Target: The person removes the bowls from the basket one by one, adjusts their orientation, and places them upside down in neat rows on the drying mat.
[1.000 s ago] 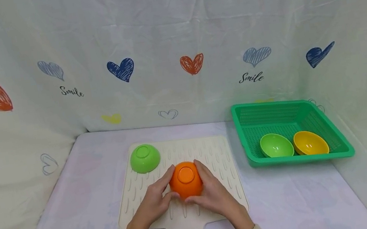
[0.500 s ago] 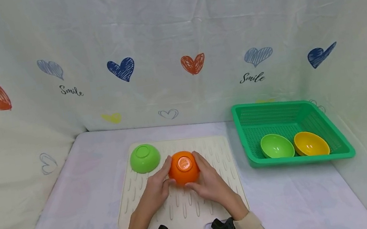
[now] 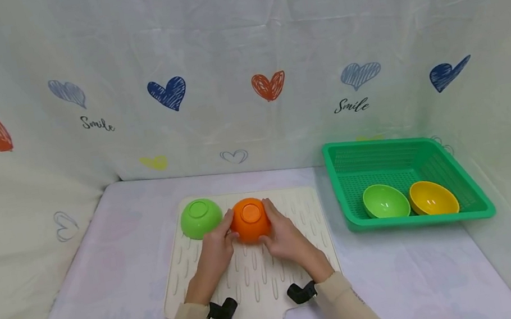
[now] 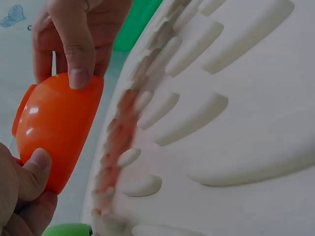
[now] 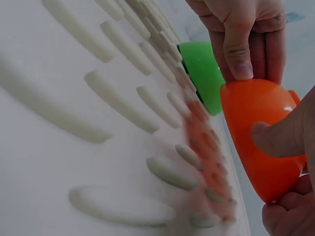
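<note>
Both hands hold an upside-down orange bowl [image 3: 250,221] from its two sides, over a cream ridged drying mat [image 3: 257,284]. My left hand [image 3: 216,251] grips its left rim and my right hand [image 3: 286,238] its right rim, thumbs toward me. In the left wrist view the orange bowl [image 4: 59,118] hangs a little above the ridges, its rim facing down. The right wrist view shows a gap between the orange bowl [image 5: 261,132] and the mat too. Just left of it, a green bowl [image 3: 201,218] rests upside down on the mat's far left corner.
A green plastic basket [image 3: 415,222] stands at the right back of the table. Inside it a light green bowl [image 3: 386,201] and a yellow bowl [image 3: 433,199] lean side by side. A white cloth with printed hearts [image 3: 268,86] hangs behind and at both sides.
Both hands have carried the orange bowl away from me over the mat, up beside the green bowl. The green bowl and basket stay where they were.
</note>
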A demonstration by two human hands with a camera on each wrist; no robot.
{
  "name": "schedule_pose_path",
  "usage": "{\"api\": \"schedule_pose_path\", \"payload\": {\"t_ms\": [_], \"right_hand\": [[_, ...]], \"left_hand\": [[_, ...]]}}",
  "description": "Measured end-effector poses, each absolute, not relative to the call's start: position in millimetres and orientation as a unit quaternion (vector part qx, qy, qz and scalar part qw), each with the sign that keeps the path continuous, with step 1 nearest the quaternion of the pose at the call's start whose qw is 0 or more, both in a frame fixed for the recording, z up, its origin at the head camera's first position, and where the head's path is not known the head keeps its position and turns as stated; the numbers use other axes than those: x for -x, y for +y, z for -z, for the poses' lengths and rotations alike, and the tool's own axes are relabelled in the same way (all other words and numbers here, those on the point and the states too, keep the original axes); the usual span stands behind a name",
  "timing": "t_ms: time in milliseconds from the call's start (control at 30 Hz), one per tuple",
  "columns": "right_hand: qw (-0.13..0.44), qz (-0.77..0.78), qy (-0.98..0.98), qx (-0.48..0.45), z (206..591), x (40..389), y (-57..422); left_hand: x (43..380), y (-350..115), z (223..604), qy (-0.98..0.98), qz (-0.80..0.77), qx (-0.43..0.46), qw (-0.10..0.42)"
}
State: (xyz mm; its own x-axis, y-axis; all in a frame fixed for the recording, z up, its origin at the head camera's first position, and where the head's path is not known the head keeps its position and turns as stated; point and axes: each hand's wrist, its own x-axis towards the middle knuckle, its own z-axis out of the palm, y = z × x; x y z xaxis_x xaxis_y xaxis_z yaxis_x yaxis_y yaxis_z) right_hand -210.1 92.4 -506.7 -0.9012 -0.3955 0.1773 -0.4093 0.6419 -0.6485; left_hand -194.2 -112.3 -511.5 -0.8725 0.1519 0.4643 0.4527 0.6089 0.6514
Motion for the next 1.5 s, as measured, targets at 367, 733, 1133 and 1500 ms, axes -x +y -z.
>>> {"api": "schedule_pose_path", "payload": {"t_ms": [367,733,1133,1500], "right_hand": [[0.007,-0.399,-0.896,-0.193,520,236,89],[0.003,-0.415,-0.891,-0.183,532,244,81],[-0.002,-0.411,-0.894,-0.176,534,251,78],[-0.010,-0.415,-0.895,-0.162,530,249,73]], "left_hand": [[217,-109,506,-0.904,0.404,0.128,0.056],[225,-104,514,-0.904,0.415,0.094,0.051],[231,-102,517,-0.896,0.435,0.078,0.031],[231,-100,518,-0.897,0.436,0.070,0.032]]}}
